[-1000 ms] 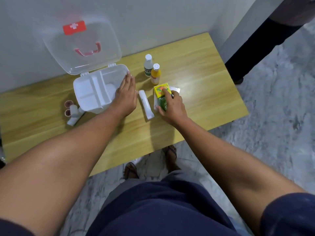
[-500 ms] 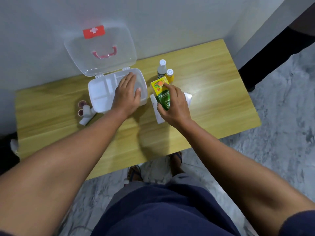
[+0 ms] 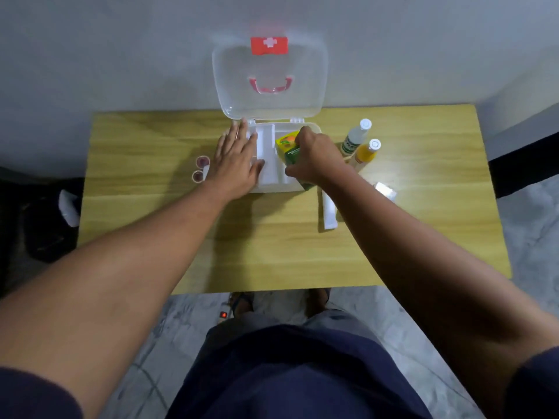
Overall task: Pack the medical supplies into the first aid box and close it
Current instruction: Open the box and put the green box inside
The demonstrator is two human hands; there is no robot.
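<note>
From the head camera, the right hand (image 3: 314, 160) has its grip closed around a green and yellow carton (image 3: 289, 148), held over the right side of the open first aid box (image 3: 267, 176). To the left of that grip, the left hand (image 3: 237, 160) lies flat with fingers spread on the box's left part. Right of the grip, two bottles (image 3: 361, 143) stand on the worktop (image 3: 272, 243); a white tube (image 3: 328, 211) lies nearer the person.

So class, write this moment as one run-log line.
step: packing | right hand: lowering green carton into box | left hand: steadying box | lid: open | bottles: on table
</note>
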